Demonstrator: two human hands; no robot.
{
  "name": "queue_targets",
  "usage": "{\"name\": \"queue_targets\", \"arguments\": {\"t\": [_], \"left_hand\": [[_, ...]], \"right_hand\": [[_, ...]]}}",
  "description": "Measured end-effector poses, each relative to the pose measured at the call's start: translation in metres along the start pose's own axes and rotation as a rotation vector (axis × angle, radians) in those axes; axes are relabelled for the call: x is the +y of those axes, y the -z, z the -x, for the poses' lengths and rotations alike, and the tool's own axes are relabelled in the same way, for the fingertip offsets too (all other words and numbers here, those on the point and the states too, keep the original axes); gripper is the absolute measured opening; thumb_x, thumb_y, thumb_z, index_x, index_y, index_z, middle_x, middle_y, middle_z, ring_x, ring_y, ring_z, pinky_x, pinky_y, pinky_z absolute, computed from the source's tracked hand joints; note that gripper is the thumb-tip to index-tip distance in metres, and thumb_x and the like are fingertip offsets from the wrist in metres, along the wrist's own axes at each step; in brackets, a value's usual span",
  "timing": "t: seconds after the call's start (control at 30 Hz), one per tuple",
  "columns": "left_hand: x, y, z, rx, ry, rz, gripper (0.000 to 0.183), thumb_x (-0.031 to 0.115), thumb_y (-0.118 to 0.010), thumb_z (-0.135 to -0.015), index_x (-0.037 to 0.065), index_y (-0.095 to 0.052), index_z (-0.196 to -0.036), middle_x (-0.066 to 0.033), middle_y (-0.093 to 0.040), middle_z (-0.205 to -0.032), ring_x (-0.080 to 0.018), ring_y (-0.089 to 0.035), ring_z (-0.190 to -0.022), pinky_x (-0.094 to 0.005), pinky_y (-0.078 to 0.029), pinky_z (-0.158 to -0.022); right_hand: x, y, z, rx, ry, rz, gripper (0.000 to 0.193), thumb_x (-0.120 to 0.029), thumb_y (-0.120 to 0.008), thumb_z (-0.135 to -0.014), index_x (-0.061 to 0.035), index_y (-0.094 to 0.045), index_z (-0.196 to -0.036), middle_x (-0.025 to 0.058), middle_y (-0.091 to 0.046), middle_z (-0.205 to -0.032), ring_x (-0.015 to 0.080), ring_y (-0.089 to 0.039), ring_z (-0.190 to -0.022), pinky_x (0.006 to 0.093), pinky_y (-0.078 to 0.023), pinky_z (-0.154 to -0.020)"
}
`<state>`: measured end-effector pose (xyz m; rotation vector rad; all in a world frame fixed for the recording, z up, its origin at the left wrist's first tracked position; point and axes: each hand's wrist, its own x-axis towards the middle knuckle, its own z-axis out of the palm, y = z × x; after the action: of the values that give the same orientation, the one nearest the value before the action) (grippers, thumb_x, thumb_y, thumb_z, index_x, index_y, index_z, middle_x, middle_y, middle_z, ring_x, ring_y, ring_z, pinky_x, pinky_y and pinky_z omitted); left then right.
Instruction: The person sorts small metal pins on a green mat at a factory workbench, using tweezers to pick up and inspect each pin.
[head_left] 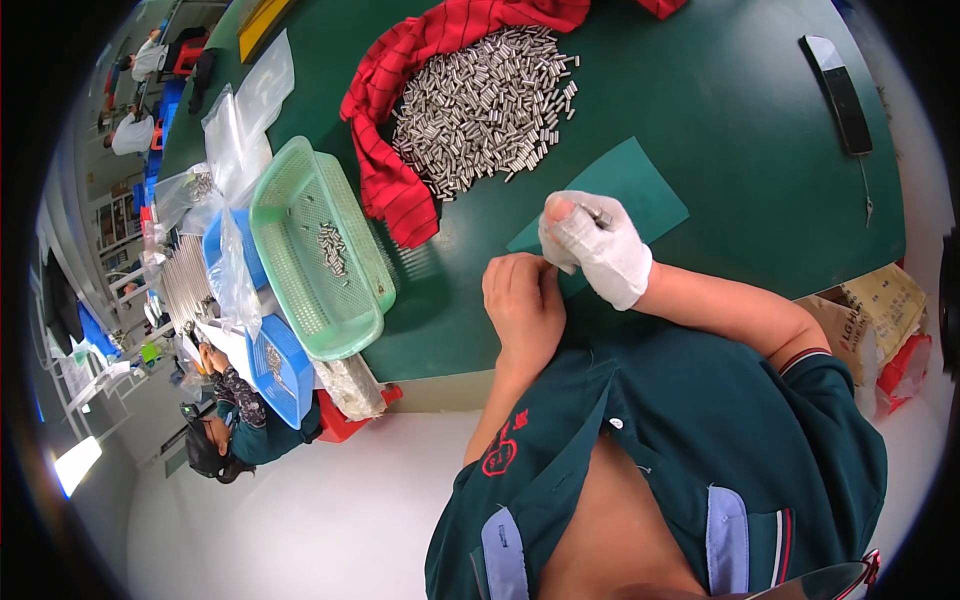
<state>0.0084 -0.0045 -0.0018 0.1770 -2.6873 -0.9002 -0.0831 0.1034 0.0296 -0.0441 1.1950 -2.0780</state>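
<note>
My right hand (600,248), in a white glove that leaves the thumb tip bare, is closed with the thumb on top. Small metal pins (603,218) show between its fingers, partly hidden. Close beside it, my bare left hand (524,304) has its fingers curled down at the table's near side; what they hold, if anything, is hidden. Under and behind both hands lies a green sheet (632,185). A large heap of short silvery metal pins (485,105) sits beyond them, bordered on its left and far side by a red striped cloth (385,190).
Left of the heap stands a light green mesh basket (290,235) with some pins inside. Farther left are blue trays (283,370), clear plastic bags (240,120) and a co-worker (250,430). A phone-like black device (842,100) lies at the right on the green table (740,110).
</note>
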Motion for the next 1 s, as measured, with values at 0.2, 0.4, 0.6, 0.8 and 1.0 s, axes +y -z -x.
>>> {"name": "queue_targets", "arguments": {"t": [0.2,0.4,0.6,0.8,1.0], "left_hand": [[0.0,-0.004,0.002,0.073,-0.022,0.002,0.015,-0.006,-0.062,-0.069,0.003,-0.054,-0.076,-0.0111,-0.057,-0.077,-0.0316,-0.053,-0.072,-0.0392,-0.042,-0.066],[-0.001,-0.003,0.001,0.111,-0.039,-0.012,0.015,-0.007,-0.062,-0.069,0.003,-0.054,-0.076,-0.0112,-0.058,-0.077,-0.0313,-0.054,-0.073,-0.0396,-0.042,-0.067],[0.0,0.019,0.003,0.112,0.094,0.283,0.011,-0.005,-0.064,-0.075,0.001,-0.056,-0.081,-0.0093,-0.058,-0.083,-0.0244,-0.054,-0.075,-0.0326,-0.044,-0.069],[-0.002,0.035,0.001,0.14,0.167,0.734,0.006,-0.002,-0.062,-0.083,-0.001,-0.057,-0.086,-0.0072,-0.055,-0.087,-0.0146,-0.05,-0.076,-0.0242,-0.042,-0.07],[0.002,0.039,-0.004,0.11,0.071,0.673,0.007,-0.002,-0.062,-0.082,-0.001,-0.057,-0.086,-0.0073,-0.055,-0.086,-0.0153,-0.05,-0.076,-0.0248,-0.042,-0.07]], "right_hand": [[0.007,-0.005,0.002,0.078,0.071,0.054,0.042,-0.038,-0.05,-0.096,-0.008,-0.04,-0.069,-0.0013,-0.037,-0.058,0.0085,-0.032,-0.052,0.0251,-0.027,-0.048],[0.011,0.002,-0.004,0.065,0.059,-0.016,0.04,-0.033,-0.048,-0.098,-0.0077,-0.038,-0.068,0.0002,-0.036,-0.055,0.0105,-0.033,-0.05,0.0264,-0.029,-0.048],[-0.002,0.008,-0.002,-0.008,0.078,0.175,0.035,-0.03,-0.055,-0.094,-0.0047,-0.048,-0.072,0.0004,-0.046,-0.058,0.0081,-0.042,-0.055,0.0252,-0.039,-0.054],[-0.003,0.015,0.011,-0.26,-0.027,0.436,0.014,-0.015,-0.059,-0.088,-0.0013,-0.06,-0.086,0.0027,-0.06,-0.081,0.0095,-0.054,-0.076,0.0241,-0.044,-0.071],[0.0,0.019,0.01,-0.344,-0.05,0.444,0.014,-0.013,-0.06,-0.088,0.0,-0.059,-0.092,0.0054,-0.061,-0.085,0.0113,-0.057,-0.081,0.0255,-0.045,-0.074]]}}
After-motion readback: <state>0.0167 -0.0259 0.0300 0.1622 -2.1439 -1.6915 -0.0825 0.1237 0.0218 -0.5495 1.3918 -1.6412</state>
